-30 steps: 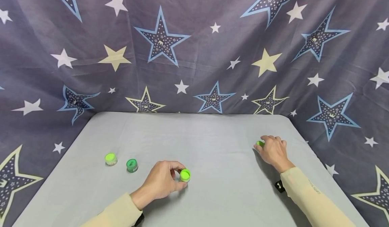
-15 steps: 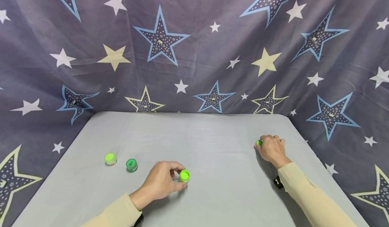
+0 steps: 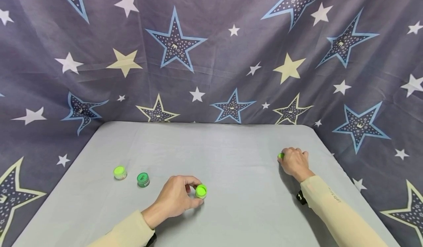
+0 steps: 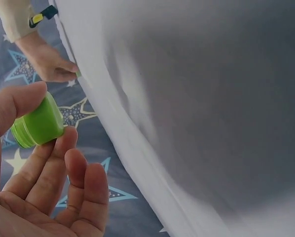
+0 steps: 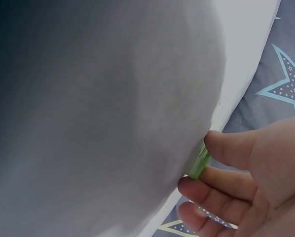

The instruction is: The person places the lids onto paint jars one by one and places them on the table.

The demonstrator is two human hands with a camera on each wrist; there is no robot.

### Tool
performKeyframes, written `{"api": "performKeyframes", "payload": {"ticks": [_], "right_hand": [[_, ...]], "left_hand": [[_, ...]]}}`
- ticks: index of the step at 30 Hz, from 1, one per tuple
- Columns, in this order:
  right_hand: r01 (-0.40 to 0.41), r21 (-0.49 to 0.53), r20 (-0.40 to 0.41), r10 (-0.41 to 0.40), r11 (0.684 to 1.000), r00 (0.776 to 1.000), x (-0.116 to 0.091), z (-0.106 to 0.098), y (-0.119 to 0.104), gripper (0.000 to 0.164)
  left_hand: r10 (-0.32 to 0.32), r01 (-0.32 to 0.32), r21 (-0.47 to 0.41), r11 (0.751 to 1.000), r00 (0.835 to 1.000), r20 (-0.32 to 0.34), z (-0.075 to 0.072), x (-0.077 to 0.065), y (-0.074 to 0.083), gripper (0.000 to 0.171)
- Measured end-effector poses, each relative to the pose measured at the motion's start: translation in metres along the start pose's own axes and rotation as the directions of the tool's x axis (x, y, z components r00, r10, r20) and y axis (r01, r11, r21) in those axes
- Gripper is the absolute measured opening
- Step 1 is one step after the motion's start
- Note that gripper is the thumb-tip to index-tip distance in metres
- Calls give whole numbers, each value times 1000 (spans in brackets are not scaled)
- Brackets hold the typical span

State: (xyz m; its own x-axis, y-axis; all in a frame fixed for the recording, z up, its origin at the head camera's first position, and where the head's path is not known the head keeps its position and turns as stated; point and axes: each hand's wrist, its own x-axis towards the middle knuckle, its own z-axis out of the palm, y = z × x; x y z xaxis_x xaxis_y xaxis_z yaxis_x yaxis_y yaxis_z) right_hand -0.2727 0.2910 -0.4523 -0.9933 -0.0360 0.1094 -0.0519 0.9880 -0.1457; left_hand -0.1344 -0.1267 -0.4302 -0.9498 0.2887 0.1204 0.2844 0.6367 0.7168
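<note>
My left hand (image 3: 180,195) pinches a small lidless jar (image 3: 201,192) of bright green paint-like stuff between thumb and fingers, near the middle front of the table. In the left wrist view the jar (image 4: 41,123) lies sideways between thumb and fingertips, the other fingers loosely bent. Far to the right, my right hand (image 3: 295,163) grips a green jar lid (image 3: 280,155), mostly hidden by the fingers. The right wrist view has the lid (image 5: 200,162) edge-on between thumb and fingers, close against the tabletop.
Two small jars stand on the left of the grey-covered table (image 3: 231,148): one with a light green top (image 3: 120,172), the other a darker green jar (image 3: 143,180). A star-patterned curtain (image 3: 211,74) rises behind the table and along its sides.
My right hand has shifted slightly left, its fingers covering more of the lid. The left hand and its jar stay nearly still, as do the two jars on the left.
</note>
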Motion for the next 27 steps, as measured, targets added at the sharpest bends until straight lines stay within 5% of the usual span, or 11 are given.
{"api": "performKeyframes", "payload": {"ticks": [27], "right_hand": [[39,64,-81,-34,997,996,-18,-10,-17,31]], "left_hand": [[1,-1,-19,1000,1000,-3,5,5,4,28]]}}
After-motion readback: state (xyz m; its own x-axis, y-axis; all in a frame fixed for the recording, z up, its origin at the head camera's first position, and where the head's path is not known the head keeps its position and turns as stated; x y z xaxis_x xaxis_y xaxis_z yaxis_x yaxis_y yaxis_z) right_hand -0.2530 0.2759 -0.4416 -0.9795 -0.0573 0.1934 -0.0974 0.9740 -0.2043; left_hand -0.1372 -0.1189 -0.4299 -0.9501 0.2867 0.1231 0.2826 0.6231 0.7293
